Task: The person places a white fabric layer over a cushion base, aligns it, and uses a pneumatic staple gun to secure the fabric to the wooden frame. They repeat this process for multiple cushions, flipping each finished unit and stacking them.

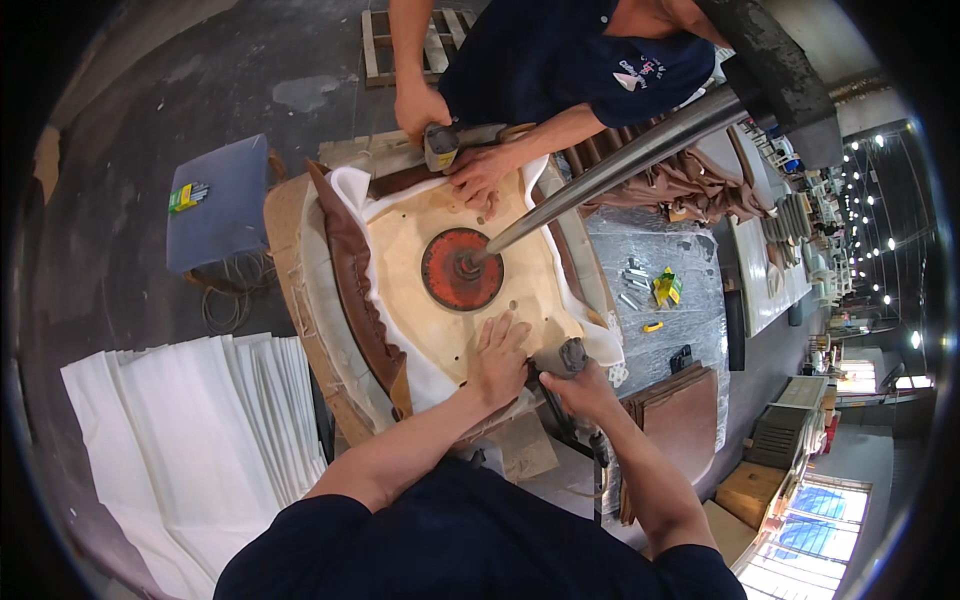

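Left hand [497, 352] lies flat, fingers spread, on the pale plywood seat base [420, 225], near edge. Right hand [580, 388] grips a grey pneumatic staple gun [562, 358], just beside the left. Two staplers counted: a co-worker's hand [420, 108] holds the second stapler [441, 147] at the far edge.

Red disc [461, 268], pale wooden board [420, 225]

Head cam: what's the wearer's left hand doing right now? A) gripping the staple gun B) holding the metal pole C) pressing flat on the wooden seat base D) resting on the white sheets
C: the left hand lies palm-down on the wooden seat base at its near edge, while the right hand grips the staple gun beside it.
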Tool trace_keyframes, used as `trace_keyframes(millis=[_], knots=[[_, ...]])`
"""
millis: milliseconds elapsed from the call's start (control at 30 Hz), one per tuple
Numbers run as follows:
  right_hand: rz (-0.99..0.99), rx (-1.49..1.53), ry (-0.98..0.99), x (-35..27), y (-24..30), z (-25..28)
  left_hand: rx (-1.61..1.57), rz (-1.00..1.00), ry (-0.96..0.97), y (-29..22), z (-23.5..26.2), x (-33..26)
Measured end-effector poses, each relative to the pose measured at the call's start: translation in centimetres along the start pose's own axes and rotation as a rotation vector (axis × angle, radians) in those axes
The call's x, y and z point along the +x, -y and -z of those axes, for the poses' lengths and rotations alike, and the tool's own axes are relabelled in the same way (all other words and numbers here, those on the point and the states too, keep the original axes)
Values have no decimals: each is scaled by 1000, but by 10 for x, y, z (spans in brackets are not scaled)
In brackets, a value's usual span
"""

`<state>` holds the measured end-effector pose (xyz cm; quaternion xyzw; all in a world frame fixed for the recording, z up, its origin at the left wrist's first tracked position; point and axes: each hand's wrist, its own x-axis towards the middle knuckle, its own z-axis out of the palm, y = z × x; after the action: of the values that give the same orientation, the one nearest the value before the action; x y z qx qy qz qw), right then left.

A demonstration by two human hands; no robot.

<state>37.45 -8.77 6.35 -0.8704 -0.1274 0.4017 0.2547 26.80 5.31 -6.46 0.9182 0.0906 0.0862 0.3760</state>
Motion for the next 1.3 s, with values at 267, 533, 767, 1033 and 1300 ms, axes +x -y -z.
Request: trace_keyframes(millis=[267,533,767,1033,1300], knots=[[-8,121,-47,1,-6,-2,-35,27,54,7,10,-5],[-77,31,-33,-6,23,-10,-12,11,13,14,8,-1],[-46,43,-64,0,4,-15,21,-70,-61,24,16,-18],[-75,26,-2,-6,3,-25,10,-35,-1,23,23,-18],[-93,-43,-51,-3,8,-29,41,-25,-28,22,28,-29]])
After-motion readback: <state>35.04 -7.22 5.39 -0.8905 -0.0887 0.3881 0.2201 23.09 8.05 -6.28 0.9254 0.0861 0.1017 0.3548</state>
